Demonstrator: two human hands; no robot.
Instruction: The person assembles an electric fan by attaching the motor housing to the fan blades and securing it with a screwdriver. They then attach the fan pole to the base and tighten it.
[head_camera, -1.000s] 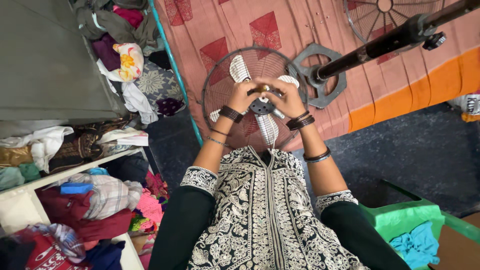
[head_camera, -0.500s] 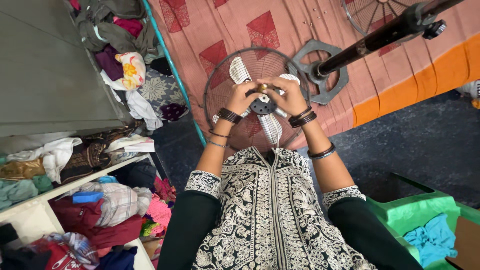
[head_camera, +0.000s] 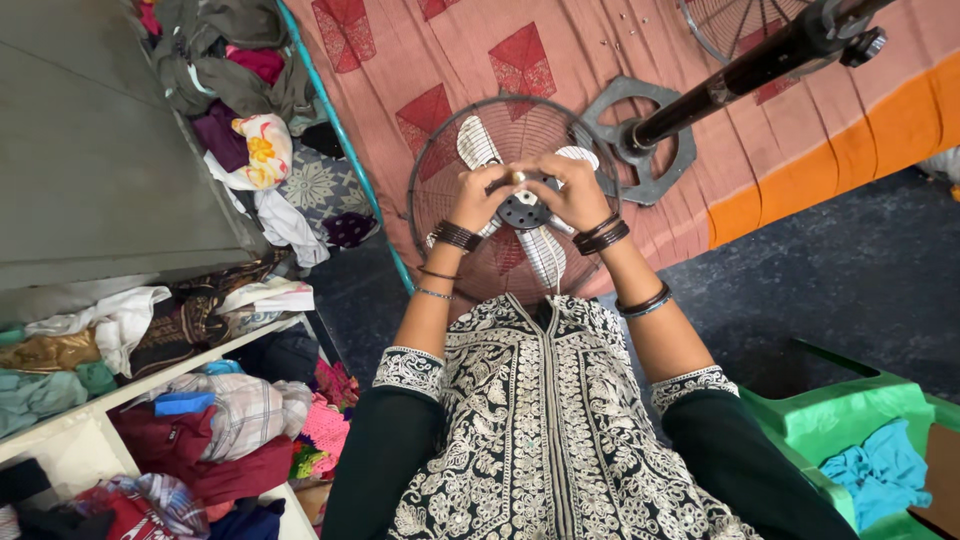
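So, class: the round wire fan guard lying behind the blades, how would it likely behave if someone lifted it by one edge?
The guard is thin wire mesh, so it is probably light for its size and may flex a little. It is round, so on edge it could roll or wobble. The blades and both hands sit at its centre, so it might not lift free alone.

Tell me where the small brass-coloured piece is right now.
In the head view, the brass-coloured piece sits top centre, pinched between the left hand and right hand, just above the fan's dark hub.

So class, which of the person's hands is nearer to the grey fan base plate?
Right. The right hand grips the fan hub beside the base plate; the left hand sits on the hub's far side.
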